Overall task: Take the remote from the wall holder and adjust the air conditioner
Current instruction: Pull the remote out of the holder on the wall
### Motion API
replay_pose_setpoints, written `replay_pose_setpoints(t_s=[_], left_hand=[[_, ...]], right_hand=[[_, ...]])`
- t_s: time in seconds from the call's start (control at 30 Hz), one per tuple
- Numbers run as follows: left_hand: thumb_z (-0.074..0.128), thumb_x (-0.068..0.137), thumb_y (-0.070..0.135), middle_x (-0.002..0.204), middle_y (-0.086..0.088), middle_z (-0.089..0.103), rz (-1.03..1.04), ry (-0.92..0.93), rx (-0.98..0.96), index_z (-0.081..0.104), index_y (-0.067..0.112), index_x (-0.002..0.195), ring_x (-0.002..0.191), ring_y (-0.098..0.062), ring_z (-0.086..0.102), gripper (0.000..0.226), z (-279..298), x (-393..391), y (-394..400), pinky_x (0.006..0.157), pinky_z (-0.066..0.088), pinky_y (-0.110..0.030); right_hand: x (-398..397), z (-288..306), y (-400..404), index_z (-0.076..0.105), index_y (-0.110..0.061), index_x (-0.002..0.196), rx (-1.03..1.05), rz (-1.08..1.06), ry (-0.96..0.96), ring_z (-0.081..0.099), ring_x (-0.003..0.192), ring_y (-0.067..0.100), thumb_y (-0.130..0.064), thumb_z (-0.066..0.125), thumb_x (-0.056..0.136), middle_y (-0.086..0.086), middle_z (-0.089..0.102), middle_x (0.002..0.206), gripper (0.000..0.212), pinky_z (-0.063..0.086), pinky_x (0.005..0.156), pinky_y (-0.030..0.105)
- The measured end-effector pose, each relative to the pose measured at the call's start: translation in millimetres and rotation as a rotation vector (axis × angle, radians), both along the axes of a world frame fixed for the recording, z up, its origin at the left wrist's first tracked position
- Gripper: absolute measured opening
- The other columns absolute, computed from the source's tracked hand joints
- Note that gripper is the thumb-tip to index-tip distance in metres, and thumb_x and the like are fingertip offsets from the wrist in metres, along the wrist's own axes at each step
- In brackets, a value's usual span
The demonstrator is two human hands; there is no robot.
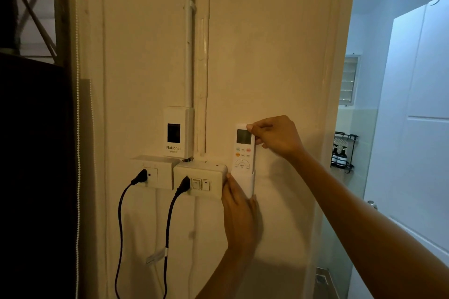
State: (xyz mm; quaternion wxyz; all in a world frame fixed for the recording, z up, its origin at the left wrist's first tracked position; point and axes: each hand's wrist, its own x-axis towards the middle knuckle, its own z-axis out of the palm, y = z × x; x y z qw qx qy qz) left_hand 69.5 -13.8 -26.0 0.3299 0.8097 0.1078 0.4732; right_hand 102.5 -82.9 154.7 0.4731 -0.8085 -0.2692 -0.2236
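A white remote (243,150) with a grey screen and coloured buttons stands upright in a white wall holder (249,183) on the cream wall. My right hand (275,135) pinches the remote's top right corner between thumb and fingers. My left hand (239,211) is pressed around the holder from below and the left, covering its lower part. The remote's lower end is hidden inside the holder. No air conditioner is in view.
Left of the holder sit a switch box (200,178) and a socket box (155,172), each with a black plug and hanging cable. A breaker box (177,132) is above them. A dark curtain fills the left; an open white door (413,116) stands right.
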Motion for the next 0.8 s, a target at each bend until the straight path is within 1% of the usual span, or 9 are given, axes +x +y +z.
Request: replay_pose_setpoints(t_s=[0.1,0.17,0.23,0.33,0.43,0.63,0.7,0.8], left_hand=[[0.063,0.082,0.028,0.142,-0.019,0.036,0.004,-0.005,0.028,0.016,0.007,0.141,0.131,-0.034,0.037,0.078,-0.1,-0.9,1.6,0.095,0.048,-0.045],[0.062,0.082,0.028,0.142,-0.020,0.036,0.010,-0.008,0.037,0.015,0.007,0.141,0.131,-0.034,0.038,0.078,-0.6,-0.2,2.6,0.094,0.049,-0.045],[0.063,0.082,0.027,0.141,-0.020,0.037,0.004,-0.010,0.025,0.015,0.007,0.141,0.130,-0.035,0.039,0.078,-0.5,-0.4,2.5,0.094,0.049,-0.045],[0.062,0.083,0.028,0.140,-0.021,0.038,0.007,-0.015,0.031,0.015,0.006,0.140,0.130,-0.035,0.039,0.077,-0.6,-1.3,1.7,0.093,0.050,-0.045],[0.061,0.083,0.028,0.141,-0.020,0.037,-0.006,-0.024,0.009,0.015,0.007,0.141,0.131,-0.033,0.038,0.076,1.0,-2.9,1.8,0.094,0.051,-0.044],[0.056,0.087,0.031,0.147,-0.012,0.028,-0.051,-0.055,-0.048,0.009,0.012,0.142,0.136,-0.027,0.029,0.075,5.9,-4.7,1.9,0.101,0.041,-0.036],[0.053,0.088,0.032,0.149,-0.011,0.024,-0.076,-0.057,-0.048,0.007,0.014,0.142,0.137,-0.026,0.028,0.073,5.7,-5.3,2.7,0.104,0.039,-0.037],[0.054,0.088,0.032,0.148,-0.012,0.026,-0.060,-0.045,-0.038,0.009,0.013,0.142,0.136,-0.027,0.029,0.073,4.4,-5.2,3.3,0.102,0.042,-0.040]], right_hand=[[0.6,0.3,3.9,0.075,-0.017,0.084,-0.030,-0.079,-0.050,0.071,0.073,0.017,-0.039,0.063,0.081,0.003,0.076,0.079,0.025,0.058,0.078,0.043],[-0.6,3.1,6.6,0.075,-0.017,0.080,-0.052,-0.132,-0.064,0.070,0.075,0.020,-0.038,0.063,0.081,0.003,0.076,0.080,0.025,0.057,0.078,0.044],[-2.1,5.4,7.8,0.075,-0.017,0.075,-0.072,-0.170,-0.069,0.069,0.074,0.019,-0.038,0.064,0.080,0.002,0.075,0.076,0.025,0.057,0.077,0.043],[-4.0,4.6,8.9,0.074,-0.015,0.072,-0.066,-0.192,-0.072,0.069,0.072,0.019,-0.038,0.063,0.080,0.002,0.074,0.074,0.026,0.057,0.074,0.043],[-6.0,2.9,10.6,0.074,-0.016,0.074,-0.073,-0.218,-0.094,0.067,0.072,0.019,-0.037,0.063,0.081,0.002,0.075,0.080,0.025,0.057,0.073,0.041],[-7.0,8.2,10.2,0.075,-0.014,0.082,-0.133,-0.262,-0.112,0.063,0.076,0.017,-0.033,0.063,0.081,0.003,0.075,0.094,0.022,0.051,0.065,0.033],[-7.0,8.2,11.1,0.075,-0.013,0.081,-0.132,-0.268,-0.121,0.062,0.074,0.017,-0.032,0.063,0.081,0.003,0.075,0.094,0.023,0.047,0.063,0.030],[-6.7,7.1,12.6,0.075,-0.012,0.077,-0.111,-0.253,-0.118,0.063,0.073,0.017,-0.031,0.064,0.081,0.003,0.075,0.090,0.022,0.051,0.065,0.032]])
